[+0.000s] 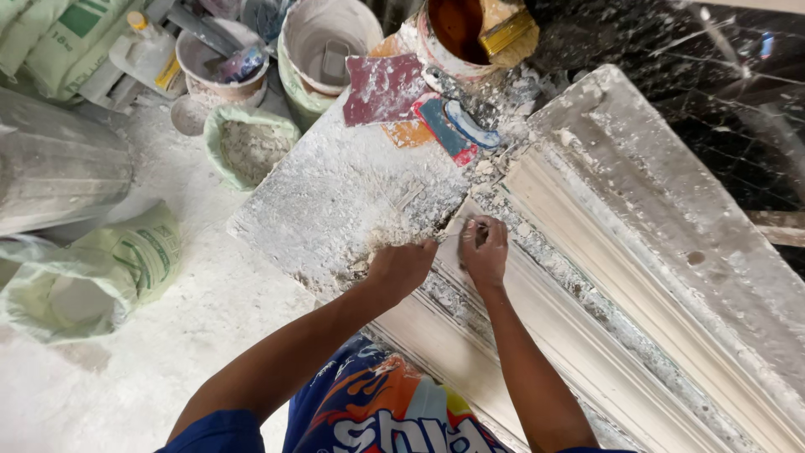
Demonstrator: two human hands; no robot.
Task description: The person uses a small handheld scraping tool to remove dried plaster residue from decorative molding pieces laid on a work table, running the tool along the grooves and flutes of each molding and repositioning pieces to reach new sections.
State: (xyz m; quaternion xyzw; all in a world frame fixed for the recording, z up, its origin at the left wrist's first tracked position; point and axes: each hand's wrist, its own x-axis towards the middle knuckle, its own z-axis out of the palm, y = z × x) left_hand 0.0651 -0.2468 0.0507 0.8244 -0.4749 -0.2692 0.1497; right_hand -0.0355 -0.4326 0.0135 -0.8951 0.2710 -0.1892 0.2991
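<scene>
At centre frame, my right hand (485, 252) pinches a thin tool against the moulding (587, 277); my left hand (401, 267) closes on crumbly plaster at the board (335, 193) edge. Pressing too hard could chip the profile. Scrapers (444, 126) and buckets (323, 42) sit at twelve o'clock.

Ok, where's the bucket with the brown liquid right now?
In the head view, the bucket stands at top centre, beyond the plaster-covered board, with a brush resting on its rim.
</scene>
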